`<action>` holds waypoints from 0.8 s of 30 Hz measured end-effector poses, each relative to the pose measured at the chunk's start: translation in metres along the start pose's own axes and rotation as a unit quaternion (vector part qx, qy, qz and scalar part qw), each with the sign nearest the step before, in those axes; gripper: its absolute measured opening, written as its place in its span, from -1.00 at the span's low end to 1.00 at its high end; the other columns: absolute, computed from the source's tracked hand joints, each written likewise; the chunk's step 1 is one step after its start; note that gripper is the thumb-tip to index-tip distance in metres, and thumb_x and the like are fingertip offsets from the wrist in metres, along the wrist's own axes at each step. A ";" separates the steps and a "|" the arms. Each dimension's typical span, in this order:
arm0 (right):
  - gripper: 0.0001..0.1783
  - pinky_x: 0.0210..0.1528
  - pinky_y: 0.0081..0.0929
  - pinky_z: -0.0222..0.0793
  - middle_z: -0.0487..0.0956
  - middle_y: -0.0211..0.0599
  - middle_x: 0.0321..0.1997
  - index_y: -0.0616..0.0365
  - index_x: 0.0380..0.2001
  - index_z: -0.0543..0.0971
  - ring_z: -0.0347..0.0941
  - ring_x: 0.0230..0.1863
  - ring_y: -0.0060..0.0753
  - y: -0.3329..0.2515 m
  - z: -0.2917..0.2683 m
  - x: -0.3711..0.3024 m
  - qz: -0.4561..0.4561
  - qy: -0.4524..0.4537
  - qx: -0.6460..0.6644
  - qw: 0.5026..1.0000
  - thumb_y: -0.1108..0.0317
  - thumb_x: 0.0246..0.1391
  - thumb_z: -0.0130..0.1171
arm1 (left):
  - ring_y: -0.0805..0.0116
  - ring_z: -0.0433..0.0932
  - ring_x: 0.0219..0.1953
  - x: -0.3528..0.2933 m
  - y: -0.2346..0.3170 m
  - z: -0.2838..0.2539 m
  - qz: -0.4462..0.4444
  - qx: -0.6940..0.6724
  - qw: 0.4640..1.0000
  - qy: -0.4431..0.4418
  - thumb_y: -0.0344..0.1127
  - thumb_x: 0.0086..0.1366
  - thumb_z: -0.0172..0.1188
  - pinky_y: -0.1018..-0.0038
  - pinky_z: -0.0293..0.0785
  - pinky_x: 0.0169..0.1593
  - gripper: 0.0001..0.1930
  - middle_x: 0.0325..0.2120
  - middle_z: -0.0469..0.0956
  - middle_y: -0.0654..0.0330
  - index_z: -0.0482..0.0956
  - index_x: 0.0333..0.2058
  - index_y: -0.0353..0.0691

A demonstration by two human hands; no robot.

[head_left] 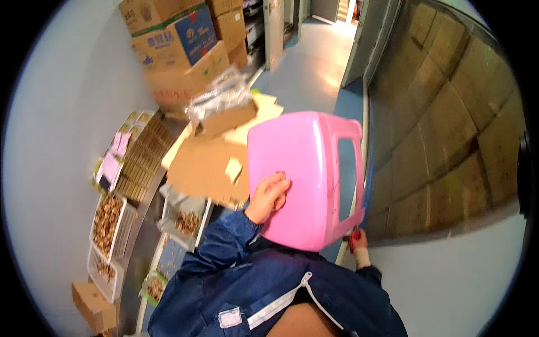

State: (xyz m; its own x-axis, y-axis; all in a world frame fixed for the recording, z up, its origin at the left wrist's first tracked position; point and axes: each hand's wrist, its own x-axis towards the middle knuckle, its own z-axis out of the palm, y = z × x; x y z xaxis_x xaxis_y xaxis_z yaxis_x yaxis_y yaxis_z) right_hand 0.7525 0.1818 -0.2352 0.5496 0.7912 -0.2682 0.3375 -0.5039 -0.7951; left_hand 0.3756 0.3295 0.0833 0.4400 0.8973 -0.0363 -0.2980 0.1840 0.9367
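A pink plastic stool hangs tilted in front of my body, its smooth seat toward me and its open-framed legs to the right. Against the seat, my left hand is closed, fingers curled at the middle of it; what the fingertips hook into is hidden. Lower right, beyond the stool's legs, my right hand is closed around a small red loop-shaped thing, too small to name surely.
Flattened cardboard and a plastic-wrapped box lie ahead left. White baskets of brown pieces line the left wall, with a grey bin nearby. Stacked cartons stand behind. Glass runs along the right; a doorway opens ahead.
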 end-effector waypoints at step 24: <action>-0.32 -0.20 -0.39 0.38 0.49 -0.16 -0.27 0.20 -0.11 0.35 0.42 -0.25 -0.24 -0.237 -0.031 0.667 0.070 -0.025 -0.113 0.991 0.21 -0.38 0.34 | 0.63 0.13 -0.84 0.728 0.035 -0.096 0.004 0.025 0.974 0.226 -0.19 0.22 -0.05 0.70 -0.09 -0.79 -0.86 -0.83 0.20 0.40 0.34 -0.47 -0.07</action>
State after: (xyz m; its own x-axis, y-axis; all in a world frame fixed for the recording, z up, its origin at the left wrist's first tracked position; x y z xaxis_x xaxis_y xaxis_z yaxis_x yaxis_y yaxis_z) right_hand 1.0629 0.8181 -0.2088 0.5663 0.7216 -0.3983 0.4267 -0.6701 -0.6074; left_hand 0.6044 1.0281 0.0561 0.0171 0.9858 -0.1673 -0.2536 0.1661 0.9529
